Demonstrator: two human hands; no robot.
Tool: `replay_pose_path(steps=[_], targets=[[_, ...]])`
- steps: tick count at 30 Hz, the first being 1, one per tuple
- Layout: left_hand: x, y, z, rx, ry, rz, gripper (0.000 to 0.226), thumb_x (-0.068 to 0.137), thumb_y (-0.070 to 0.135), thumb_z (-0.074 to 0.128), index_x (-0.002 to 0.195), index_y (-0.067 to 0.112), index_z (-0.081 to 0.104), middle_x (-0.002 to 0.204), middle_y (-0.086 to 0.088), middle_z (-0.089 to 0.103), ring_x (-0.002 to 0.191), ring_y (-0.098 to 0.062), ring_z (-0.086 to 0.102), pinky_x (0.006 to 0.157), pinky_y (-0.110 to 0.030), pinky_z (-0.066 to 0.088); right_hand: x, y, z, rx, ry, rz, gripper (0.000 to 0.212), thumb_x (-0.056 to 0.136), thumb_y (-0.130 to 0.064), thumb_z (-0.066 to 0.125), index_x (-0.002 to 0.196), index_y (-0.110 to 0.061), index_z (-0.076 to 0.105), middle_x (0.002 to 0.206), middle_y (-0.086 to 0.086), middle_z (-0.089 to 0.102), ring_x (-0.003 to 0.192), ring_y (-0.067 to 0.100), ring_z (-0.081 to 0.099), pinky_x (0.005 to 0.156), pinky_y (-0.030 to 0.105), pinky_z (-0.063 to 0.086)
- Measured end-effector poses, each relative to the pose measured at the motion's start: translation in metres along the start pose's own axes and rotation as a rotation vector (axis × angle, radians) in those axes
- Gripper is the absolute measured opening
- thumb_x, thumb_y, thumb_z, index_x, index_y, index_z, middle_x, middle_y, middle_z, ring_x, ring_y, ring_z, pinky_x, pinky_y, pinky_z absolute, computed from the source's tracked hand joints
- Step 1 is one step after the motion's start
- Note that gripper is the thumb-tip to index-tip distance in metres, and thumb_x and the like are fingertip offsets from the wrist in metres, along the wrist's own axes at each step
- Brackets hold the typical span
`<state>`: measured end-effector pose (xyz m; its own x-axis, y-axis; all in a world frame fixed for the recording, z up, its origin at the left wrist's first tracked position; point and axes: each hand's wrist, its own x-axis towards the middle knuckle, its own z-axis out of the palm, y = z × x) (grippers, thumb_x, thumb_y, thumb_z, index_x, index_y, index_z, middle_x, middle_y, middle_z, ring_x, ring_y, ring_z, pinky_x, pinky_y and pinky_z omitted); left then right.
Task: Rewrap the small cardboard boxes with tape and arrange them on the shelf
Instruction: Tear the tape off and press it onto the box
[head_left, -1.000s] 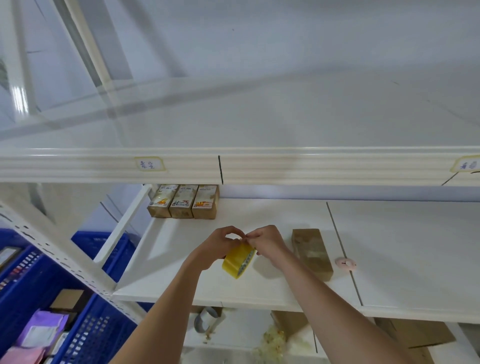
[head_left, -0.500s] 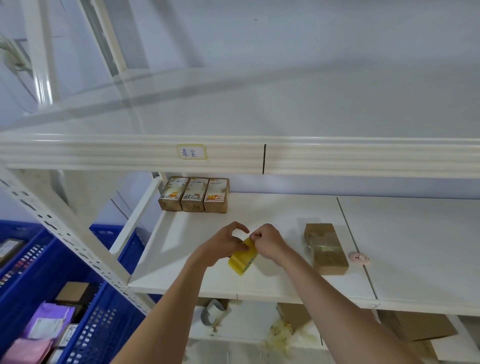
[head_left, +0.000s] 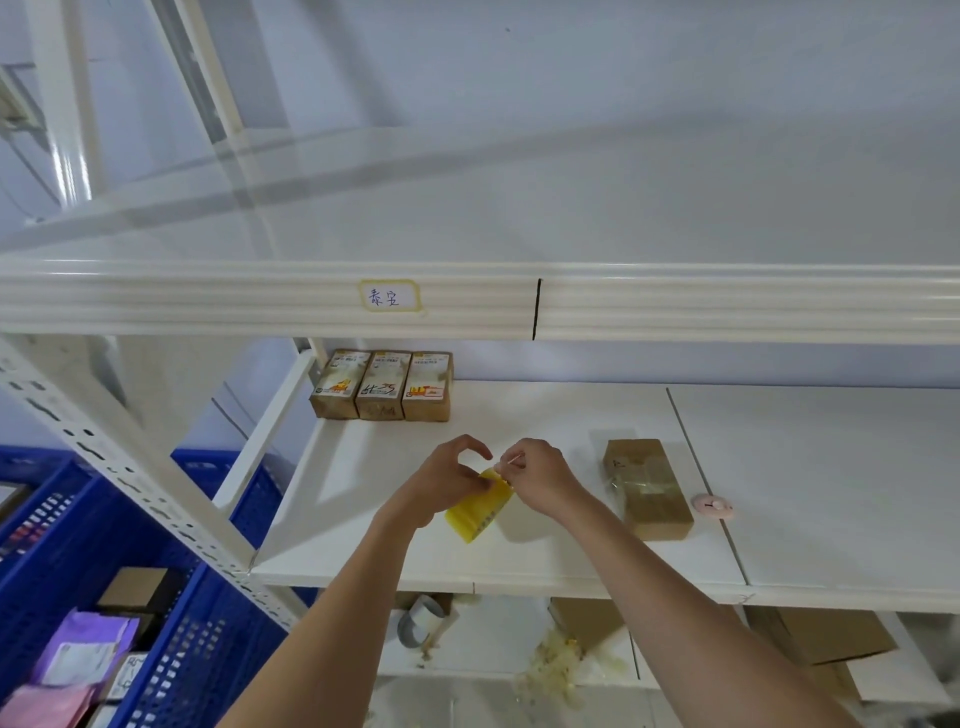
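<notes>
Over the middle shelf (head_left: 519, 551) both hands met on a yellow tape roll (head_left: 475, 512) held just above the board; the left hand (head_left: 441, 480) gripped the roll with curled fingers, and the right hand (head_left: 537, 475) pinched at the roll's upper edge, thumb and forefinger closed on what looked like the tape end, though the end itself was too small to tell; to the right of the roll a taped cardboard box (head_left: 647, 486) lay flat on the shelf, near the right wrist but apart from it; just right of that box sat a small pink round object (head_left: 712, 506); at the shelf's back-left corner three small printed boxes (head_left: 382, 384) stood side by side, touching; above them the upper shelf's beam carried a handwritten label (head_left: 389, 296); below the middle shelf lay a grey tape roll (head_left: 418, 621), crumpled tape scraps (head_left: 553, 660) and brown cartons (head_left: 826, 634); left of the rack stood blue crates (head_left: 171, 644) holding packets.
</notes>
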<state>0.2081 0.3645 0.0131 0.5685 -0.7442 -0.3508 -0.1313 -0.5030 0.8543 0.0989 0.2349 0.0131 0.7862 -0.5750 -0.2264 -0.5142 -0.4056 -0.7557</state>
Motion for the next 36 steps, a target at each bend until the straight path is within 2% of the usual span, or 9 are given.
replay_pose_path(steps=[3,6,9,14,20,23,27,30,36], targets=[[-0.001,-0.001,-0.004,0.009,-0.029,0.014,0.032,0.088,0.012,0.075,0.111,0.028,0.06,0.094,-0.012,0.075,0.088,-0.023,0.069,0.071,-0.027,0.052,0.001,0.0,-0.006,0.065,-0.066,0.018,0.032,0.087,-0.028,0.077,0.114,-0.014,0.068,0.104,0.004,0.071,0.094,0.017,0.068,0.067,0.023,0.048],[-0.002,0.0,-0.006,0.018,-0.061,0.025,0.034,0.087,0.013,0.076,0.111,0.031,0.06,0.095,-0.012,0.075,0.084,-0.021,0.068,0.068,-0.026,0.049,0.003,0.001,-0.008,0.057,-0.028,-0.029,0.013,0.086,-0.012,0.075,0.098,-0.01,0.08,0.09,0.001,0.073,0.086,0.015,0.068,0.079,0.026,0.056],[-0.003,0.001,-0.009,-0.017,-0.099,0.021,0.036,0.088,0.012,0.076,0.114,0.03,0.061,0.1,-0.012,0.075,0.091,-0.021,0.069,0.069,-0.025,0.051,0.002,0.004,-0.009,0.062,-0.013,-0.044,0.009,0.087,-0.007,0.073,0.088,-0.011,0.081,0.077,-0.006,0.07,0.074,0.008,0.064,0.073,0.021,0.052],[-0.003,0.001,-0.013,-0.047,-0.159,0.025,0.038,0.087,0.011,0.078,0.118,0.027,0.061,0.1,-0.006,0.075,0.096,-0.023,0.067,0.077,-0.029,0.055,0.005,0.012,-0.014,0.051,-0.007,-0.012,0.023,0.089,-0.006,0.069,0.073,-0.022,0.073,0.088,0.001,0.073,0.086,0.019,0.068,0.083,0.036,0.059],[0.001,0.007,-0.004,0.076,-0.097,0.006,0.035,0.085,0.017,0.08,0.112,0.027,0.06,0.088,0.0,0.076,0.079,-0.014,0.064,0.073,-0.027,0.05,0.005,0.017,-0.008,-0.025,-0.03,0.065,0.019,0.098,-0.013,0.06,0.082,-0.016,0.07,0.09,0.001,0.065,0.089,0.022,0.065,0.075,0.031,0.052],[0.003,0.005,0.0,0.112,-0.075,-0.01,0.034,0.084,0.02,0.081,0.11,0.029,0.06,0.094,-0.001,0.075,0.084,-0.016,0.066,0.075,-0.029,0.054,0.004,0.017,-0.007,-0.097,-0.037,0.088,0.022,0.099,-0.014,0.056,0.08,-0.013,0.068,0.093,0.005,0.064,0.087,0.021,0.06,0.072,0.027,0.044],[0.006,0.001,0.004,0.168,-0.032,-0.03,0.03,0.084,0.024,0.081,0.106,0.031,0.061,0.098,-0.004,0.075,0.091,-0.021,0.07,0.084,-0.037,0.059,0.003,0.016,-0.008,-0.209,-0.038,0.049,0.022,0.096,-0.004,0.055,0.104,-0.001,0.075,0.112,0.01,0.069,0.105,0.025,0.065,0.081,0.027,0.049],[0.008,0.002,0.006,0.243,-0.024,-0.02,0.031,0.083,0.025,0.081,0.107,0.03,0.062,0.104,-0.006,0.071,0.092,-0.021,0.07,0.083,-0.036,0.06,0.002,0.015,-0.006,-0.282,-0.044,0.007,0.022,0.094,0.001,0.055,0.104,-0.001,0.074,0.115,0.014,0.069,0.107,0.026,0.065,0.088,0.028,0.052],[0.008,-0.004,0.006,0.331,0.002,-0.016,0.032,0.081,0.025,0.082,0.107,0.026,0.066,0.104,-0.005,0.07,0.094,-0.021,0.068,0.081,-0.034,0.057,0.0,0.007,-0.002,-0.322,-0.045,-0.01,0.018,0.09,0.004,0.056,0.092,-0.004,0.072,0.104,0.012,0.071,0.099,0.027,0.068,0.083,0.03,0.055]])
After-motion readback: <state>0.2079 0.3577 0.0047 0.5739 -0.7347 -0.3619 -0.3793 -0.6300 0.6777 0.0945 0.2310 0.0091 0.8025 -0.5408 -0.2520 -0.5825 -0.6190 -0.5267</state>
